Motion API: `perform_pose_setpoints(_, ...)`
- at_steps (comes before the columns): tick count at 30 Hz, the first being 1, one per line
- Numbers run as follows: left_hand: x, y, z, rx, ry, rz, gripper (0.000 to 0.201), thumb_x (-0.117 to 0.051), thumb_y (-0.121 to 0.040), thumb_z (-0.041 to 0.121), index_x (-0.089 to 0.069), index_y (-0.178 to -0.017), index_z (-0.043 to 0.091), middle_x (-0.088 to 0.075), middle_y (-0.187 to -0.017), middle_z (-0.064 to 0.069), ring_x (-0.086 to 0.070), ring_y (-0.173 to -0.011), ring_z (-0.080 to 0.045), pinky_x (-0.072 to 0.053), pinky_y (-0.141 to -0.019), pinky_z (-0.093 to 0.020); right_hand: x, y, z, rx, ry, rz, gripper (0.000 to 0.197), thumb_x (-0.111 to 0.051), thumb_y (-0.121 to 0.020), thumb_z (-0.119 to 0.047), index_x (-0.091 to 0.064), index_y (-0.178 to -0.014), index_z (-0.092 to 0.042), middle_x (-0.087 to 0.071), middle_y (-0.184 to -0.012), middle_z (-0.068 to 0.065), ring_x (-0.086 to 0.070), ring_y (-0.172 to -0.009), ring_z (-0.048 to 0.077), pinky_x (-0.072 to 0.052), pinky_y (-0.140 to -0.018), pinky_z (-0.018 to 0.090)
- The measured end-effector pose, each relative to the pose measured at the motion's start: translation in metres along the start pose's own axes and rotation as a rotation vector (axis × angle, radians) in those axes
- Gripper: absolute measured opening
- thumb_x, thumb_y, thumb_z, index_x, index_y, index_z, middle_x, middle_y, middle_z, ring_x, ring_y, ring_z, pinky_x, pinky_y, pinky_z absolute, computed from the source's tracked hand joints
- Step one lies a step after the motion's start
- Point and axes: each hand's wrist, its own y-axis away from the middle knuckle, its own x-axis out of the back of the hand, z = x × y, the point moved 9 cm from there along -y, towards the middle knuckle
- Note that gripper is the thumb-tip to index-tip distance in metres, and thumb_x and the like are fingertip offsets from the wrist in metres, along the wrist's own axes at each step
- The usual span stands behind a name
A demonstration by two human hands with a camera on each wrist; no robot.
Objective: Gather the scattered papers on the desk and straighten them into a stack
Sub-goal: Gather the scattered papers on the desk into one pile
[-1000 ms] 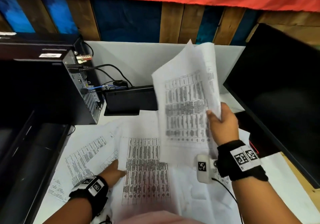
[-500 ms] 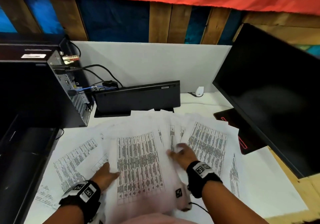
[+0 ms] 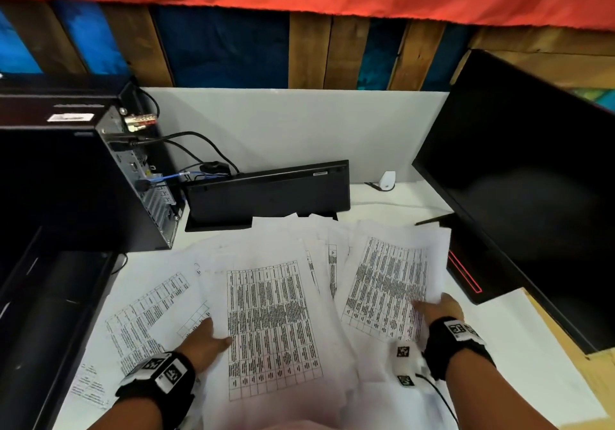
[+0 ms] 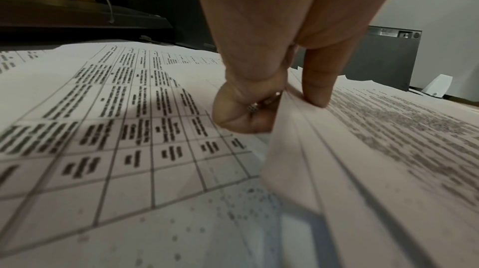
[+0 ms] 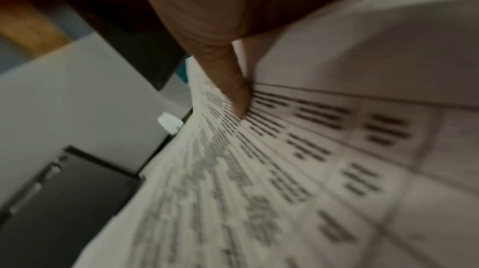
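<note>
Printed table sheets lie fanned over the white desk (image 3: 519, 339). My left hand (image 3: 208, 336) pinches the left edge of the middle sheaf (image 3: 273, 326). In the left wrist view the thumb (image 4: 316, 88) lies on top of that sheaf (image 4: 376, 149) and the curled fingers (image 4: 241, 116) sit under its edge. My right hand (image 3: 432, 306) grips the lower right corner of the right sheaf (image 3: 386, 283), its thumb (image 5: 238, 96) pressed on the print (image 5: 285, 159). More sheets (image 3: 146, 316) lie flat to the left.
A black computer tower (image 3: 83, 180) with cables stands at the left. A black keyboard (image 3: 266, 193) leans against the white back partition. A dark monitor (image 3: 515, 180) and its base (image 3: 466, 276) fill the right. A small white object (image 3: 387, 181) sits at the back.
The right hand brought its raised sheaf down onto the desk, then slid right and took hold of the right sheaf's corner. The left hand kept its hold at the middle sheaf's edge.
</note>
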Motion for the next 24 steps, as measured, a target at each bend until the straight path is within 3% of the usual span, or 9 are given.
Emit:
perform_pose_setpoints(4, 0.002, 0.005, 0.007, -0.003, 0.019, 0.004, 0.08, -0.057, -0.095, 0.028, -0.009, -0.152, 0.0, -0.016, -0.16, -0.015, -0.019, -0.148, -0.027, -0.018, -0.12, -0.037, 0.036, 0.015, -0.044, 0.189, 0.041, 0.151, 0.023, -0.07, -0.077, -0.016, -0.067, -0.096, -0.003, -0.065, -0.08, 0.014, -0.058, -0.072, 0.028, -0.047, -0.068, 0.03)
perform_pose_setpoints(8, 0.005, 0.005, 0.002, 0.03, 0.024, -0.014, 0.081, -0.063, -0.091, 0.028, -0.016, -0.151, 0.001, -0.026, -0.157, -0.015, -0.027, -0.144, -0.029, -0.022, -0.119, -0.043, 0.088, 0.053, -0.095, 0.344, 0.072, 0.364, 0.021, -0.063, -0.082, -0.022, -0.067, -0.102, -0.019, -0.065, -0.076, 0.008, -0.061, -0.073, 0.03, -0.05, -0.07, 0.032)
perform_pose_setpoints(11, 0.007, -0.004, -0.01, 0.026, 0.035, -0.018, 0.086, -0.066, -0.085, 0.036, -0.019, -0.151, 0.007, -0.031, -0.156, -0.012, -0.031, -0.143, -0.028, -0.026, -0.118, -0.046, 0.129, 0.096, -0.137, 0.536, 0.07, 0.534, 0.02, -0.061, -0.086, -0.023, -0.066, -0.104, -0.016, -0.057, -0.066, 0.005, -0.054, -0.062, 0.023, -0.042, -0.064, 0.026)
perform_pose_setpoints(14, 0.005, -0.006, -0.013, 0.041, 0.006, -0.046, 0.089, -0.065, -0.082, 0.04, -0.018, -0.151, 0.01, -0.029, -0.157, -0.009, -0.03, -0.143, -0.027, -0.025, -0.118, -0.046, 0.163, 0.142, -0.174, 0.754, -0.087, 0.616, 0.025, -0.062, -0.086, -0.022, -0.066, -0.11, -0.017, -0.059, -0.068, 0.003, -0.055, -0.063, 0.02, -0.04, -0.057, 0.019)
perform_pose_setpoints(16, 0.004, 0.002, -0.004, 0.047, -0.004, -0.057, 0.088, -0.064, -0.085, 0.039, -0.016, -0.152, 0.008, -0.026, -0.158, -0.009, -0.029, -0.144, -0.027, -0.025, -0.118, -0.044, 0.179, 0.169, -0.193, 0.906, -0.271, 0.594, 0.025, -0.063, -0.084, -0.018, -0.066, -0.109, -0.022, -0.062, -0.069, -0.001, -0.055, -0.061, 0.009, -0.041, -0.057, 0.01)
perform_pose_setpoints(19, 0.003, 0.008, 0.003, 0.048, 0.014, -0.037, 0.079, -0.058, -0.092, 0.033, -0.015, -0.151, 0.004, -0.026, -0.158, -0.011, -0.03, -0.143, -0.029, -0.025, -0.118, -0.043, 0.188, 0.191, -0.209, 1.015, -0.481, 0.517, 0.018, -0.066, -0.084, -0.018, -0.068, -0.1, -0.026, -0.062, -0.068, -0.002, -0.053, -0.062, 0.002, -0.045, -0.061, 0.018)
perform_pose_setpoints(22, 0.009, 0.02, 0.01, 0.099, 0.091, 0.027, 0.068, -0.04, -0.1, 0.039, -0.016, -0.151, 0.001, -0.025, -0.158, -0.017, -0.027, -0.144, -0.031, -0.023, -0.119, -0.04, 0.148, 0.177, -0.215, 0.915, -0.424, 0.355, 0.017, -0.068, -0.084, -0.014, -0.069, -0.1, -0.015, -0.064, -0.074, -0.001, -0.056, -0.062, 0.003, -0.047, -0.056, 0.007)
perform_pose_setpoints(24, 0.006, 0.032, 0.02, 0.116, 0.184, 0.007, 0.077, -0.027, -0.095, 0.06, -0.014, -0.154, 0.013, -0.015, -0.161, -0.009, -0.017, -0.149, -0.027, -0.016, -0.12, -0.043, 0.094, 0.155, -0.209, 0.796, -0.282, 0.22, 0.018, -0.067, -0.084, -0.01, -0.068, -0.102, -0.01, -0.063, -0.076, 0.002, -0.056, -0.062, 0.011, -0.047, -0.052, 0.009)
